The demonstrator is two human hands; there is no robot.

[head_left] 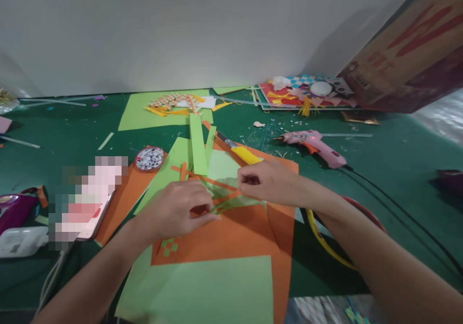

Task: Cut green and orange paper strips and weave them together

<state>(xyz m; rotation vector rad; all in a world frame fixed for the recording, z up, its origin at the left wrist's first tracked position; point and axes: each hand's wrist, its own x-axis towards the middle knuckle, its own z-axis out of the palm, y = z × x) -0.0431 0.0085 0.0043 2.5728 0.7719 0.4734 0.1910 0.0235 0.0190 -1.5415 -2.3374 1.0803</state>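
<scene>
My left hand (177, 206) is closed, thumb and fingertips pinched at the ends of thin green and orange paper strips (224, 199). Opposite it, my right hand (269, 182) curls its fingers on the other ends of these strips. Beneath both hands lie orange paper sheets (238, 239) and light green sheets (202, 290). A small green-and-orange woven paper piece (170, 247) rests below my left hand. Beyond the hands are wide green paper strips (197, 145) and a yellow utility knife (246, 155) with its blade out. My fingers partly hide where the strips are held.
A pink hot glue gun (314, 145) with a black cord lies at right, near yellow-handled scissors (325, 242). At left are a dish of googly eyes (150, 159), a phone (90, 203) and a white charger (23, 242). Tasselled woven paper crafts (177, 104) lie at the back.
</scene>
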